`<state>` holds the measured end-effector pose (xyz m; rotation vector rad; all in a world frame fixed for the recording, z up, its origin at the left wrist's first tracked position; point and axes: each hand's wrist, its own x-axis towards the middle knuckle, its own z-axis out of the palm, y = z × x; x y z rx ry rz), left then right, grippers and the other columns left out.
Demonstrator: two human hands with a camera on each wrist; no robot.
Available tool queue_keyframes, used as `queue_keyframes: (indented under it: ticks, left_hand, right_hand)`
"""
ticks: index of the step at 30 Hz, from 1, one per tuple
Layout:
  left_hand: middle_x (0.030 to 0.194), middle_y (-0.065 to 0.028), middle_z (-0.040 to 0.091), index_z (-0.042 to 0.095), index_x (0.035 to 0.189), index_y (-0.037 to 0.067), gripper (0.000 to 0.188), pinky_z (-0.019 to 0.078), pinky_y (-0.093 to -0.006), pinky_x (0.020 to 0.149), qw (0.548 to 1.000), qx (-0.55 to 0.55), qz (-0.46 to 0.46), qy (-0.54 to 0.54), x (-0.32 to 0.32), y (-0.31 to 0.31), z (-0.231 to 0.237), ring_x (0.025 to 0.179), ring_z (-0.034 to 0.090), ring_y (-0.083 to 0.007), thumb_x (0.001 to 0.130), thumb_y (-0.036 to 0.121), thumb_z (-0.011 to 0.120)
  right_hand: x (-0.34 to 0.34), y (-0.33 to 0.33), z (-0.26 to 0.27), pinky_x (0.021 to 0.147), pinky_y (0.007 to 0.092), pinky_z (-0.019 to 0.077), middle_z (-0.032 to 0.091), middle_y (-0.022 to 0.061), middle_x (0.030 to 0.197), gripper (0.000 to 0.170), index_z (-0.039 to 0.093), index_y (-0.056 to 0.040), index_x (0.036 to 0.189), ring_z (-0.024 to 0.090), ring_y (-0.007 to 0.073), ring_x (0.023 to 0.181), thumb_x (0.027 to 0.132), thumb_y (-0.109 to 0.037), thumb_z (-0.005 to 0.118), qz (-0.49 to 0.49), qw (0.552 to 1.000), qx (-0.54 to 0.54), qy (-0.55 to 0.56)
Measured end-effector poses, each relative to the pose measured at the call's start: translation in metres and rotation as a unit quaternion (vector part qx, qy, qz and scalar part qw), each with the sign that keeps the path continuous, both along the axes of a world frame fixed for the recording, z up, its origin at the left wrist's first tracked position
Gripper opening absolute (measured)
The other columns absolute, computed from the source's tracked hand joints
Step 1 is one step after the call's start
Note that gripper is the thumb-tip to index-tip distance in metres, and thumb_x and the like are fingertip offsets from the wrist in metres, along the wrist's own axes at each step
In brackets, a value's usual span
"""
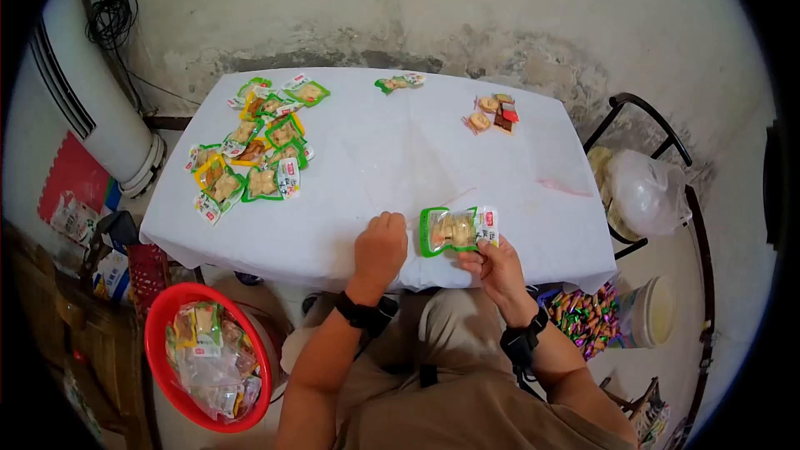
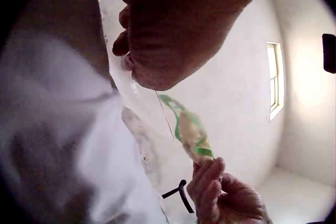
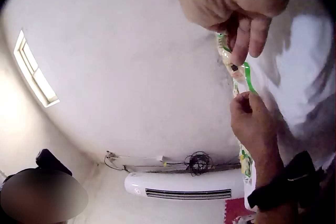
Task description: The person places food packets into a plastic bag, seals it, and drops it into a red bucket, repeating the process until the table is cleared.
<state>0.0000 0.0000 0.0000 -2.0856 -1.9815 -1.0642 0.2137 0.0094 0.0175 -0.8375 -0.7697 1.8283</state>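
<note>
My right hand (image 1: 493, 271) pinches the right end of a clear, green-edged snack packet (image 1: 450, 231) with pale, lumpy pieces inside. The packet is held just above the near edge of the white-covered table (image 1: 350, 158). Just left of it is my left hand (image 1: 382, 252), its fingers curled and close to the packet's green edge; nothing shows in them. In the left wrist view the packet (image 2: 191, 132) hangs tilted from the right hand (image 2: 220, 192). From the right wrist, the left hand (image 3: 254, 121) appears right below the packet's green edge (image 3: 249, 77).
Several green and yellow packets (image 1: 262, 180) lie heaped on the table's left. One packet (image 1: 400, 82) lies at the back, small wrapped snacks (image 1: 478, 122) at back right. A red bucket (image 1: 158, 367) of packets stands lower left; wrapped candies (image 1: 575, 317) and a pale bucket (image 1: 661, 312) are lower right.
</note>
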Motion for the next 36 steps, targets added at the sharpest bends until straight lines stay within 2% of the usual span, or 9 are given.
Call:
queue_keyframes:
  ticks: [2, 9, 12, 18, 23, 24, 26, 29, 36]
  left_hand:
    - [0.082, -0.0091, 0.057, 0.052, 0.084, 0.007, 0.008, 0.0484, -0.0358, 0.061, 1.000, 0.015, -0.003, -0.025, 0.003, 0.000, 0.001, 0.076, 0.059, -0.0269, 0.079, 0.010, 0.058]
    - [0.082, -0.0129, 0.058, 0.051, 0.086, 0.006, 0.008, 0.0476, -0.0402, 0.058, 0.992, 0.044, 0.002, -0.117, 0.001, 0.001, -0.002, 0.068, 0.059, -0.0322, 0.080, 0.007, 0.056]
    - [0.082, -0.0148, 0.058, 0.050, 0.087, 0.005, 0.008, 0.0474, -0.0408, 0.057, 0.991, 0.044, -0.002, -0.123, 0.003, 0.001, 0.000, 0.068, 0.058, -0.0339, 0.081, 0.007, 0.055]
    - [0.083, -0.0145, 0.056, 0.050, 0.088, 0.005, 0.006, 0.0468, -0.0416, 0.059, 0.992, 0.012, -0.040, -0.122, 0.010, -0.005, 0.003, 0.071, 0.058, -0.0344, 0.084, 0.009, 0.053]
    - [0.082, -0.0131, 0.054, 0.051, 0.090, 0.006, 0.007, 0.0461, -0.0414, 0.061, 0.990, 0.000, -0.092, -0.107, 0.024, -0.010, -0.001, 0.075, 0.056, -0.0331, 0.084, 0.010, 0.053]
    - [0.082, -0.0131, 0.054, 0.051, 0.090, 0.006, 0.007, 0.0461, -0.0414, 0.061, 0.990, 0.001, -0.093, -0.107, 0.026, -0.010, -0.004, 0.075, 0.056, -0.0331, 0.084, 0.010, 0.053]
    - [0.080, -0.0122, 0.054, 0.052, 0.090, 0.006, 0.007, 0.0457, -0.0406, 0.061, 0.989, 0.001, -0.117, -0.089, 0.029, -0.010, -0.008, 0.075, 0.056, -0.0319, 0.084, 0.009, 0.053]
    - [0.079, -0.0115, 0.053, 0.052, 0.089, 0.006, 0.006, 0.0454, -0.0403, 0.060, 0.986, 0.024, -0.134, -0.093, 0.031, -0.010, -0.002, 0.074, 0.055, -0.0307, 0.083, 0.008, 0.053]
    - [0.077, -0.0104, 0.053, 0.052, 0.088, 0.007, 0.006, 0.0452, -0.0395, 0.059, 0.987, 0.043, -0.131, -0.084, 0.027, -0.006, -0.006, 0.073, 0.055, -0.0300, 0.083, 0.006, 0.053]
  right_hand:
    - [-0.001, 0.003, 0.001, 0.063, 0.0315, 0.0573, 0.062, 0.0169, 0.097, 0.024, 0.046, 0.0019, 0.111, 0.066, 0.0224, 0.075, 0.089, -0.007, 0.049, -0.031, 0.999, 0.004, -0.029]
    - [-0.004, -0.011, 0.007, 0.064, 0.0303, 0.0570, 0.062, 0.0161, 0.093, 0.022, 0.047, 0.0020, 0.109, 0.066, 0.0241, 0.073, 0.089, -0.007, 0.046, -0.024, 0.995, 0.022, -0.099]
    - [-0.002, -0.010, 0.002, 0.065, 0.0305, 0.0571, 0.062, 0.0147, 0.095, 0.023, 0.047, 0.0015, 0.110, 0.066, 0.0252, 0.074, 0.089, -0.008, 0.048, 0.041, 0.990, 0.024, -0.130]
    - [-0.014, 0.000, -0.001, 0.067, 0.0312, 0.0571, 0.059, 0.0159, 0.104, 0.024, 0.044, 0.0017, 0.113, 0.065, 0.0264, 0.087, 0.090, -0.007, 0.046, -0.065, 0.997, 0.020, -0.032]
    - [-0.022, 0.008, -0.013, 0.073, 0.0360, 0.0563, 0.058, 0.0149, 0.107, 0.025, 0.042, -0.0039, 0.117, 0.063, 0.0249, 0.091, 0.092, -0.007, 0.044, -0.020, 0.990, -0.094, 0.099]
    - [-0.024, 0.010, -0.014, 0.073, 0.0360, 0.0563, 0.058, 0.0149, 0.107, 0.025, 0.042, -0.0039, 0.117, 0.063, 0.0249, 0.091, 0.092, -0.007, 0.044, -0.020, 0.991, -0.093, 0.099]
    - [-0.029, 0.014, -0.016, 0.072, 0.0362, 0.0559, 0.060, 0.0093, 0.099, 0.020, 0.046, -0.0084, 0.110, 0.063, 0.0209, 0.088, 0.091, -0.006, 0.046, -0.030, 0.979, -0.077, 0.187]
    - [-0.037, 0.028, -0.027, 0.070, 0.0353, 0.0548, 0.060, 0.0070, 0.096, 0.018, 0.047, -0.0103, 0.110, 0.063, 0.0193, 0.084, 0.092, -0.008, 0.046, -0.049, 0.966, -0.142, 0.209]
    - [-0.049, 0.044, -0.021, 0.070, 0.0358, 0.0534, 0.059, 0.0063, 0.099, 0.022, 0.045, -0.0106, 0.116, 0.062, 0.0184, 0.083, 0.094, -0.009, 0.042, 0.040, 0.958, -0.125, 0.255]
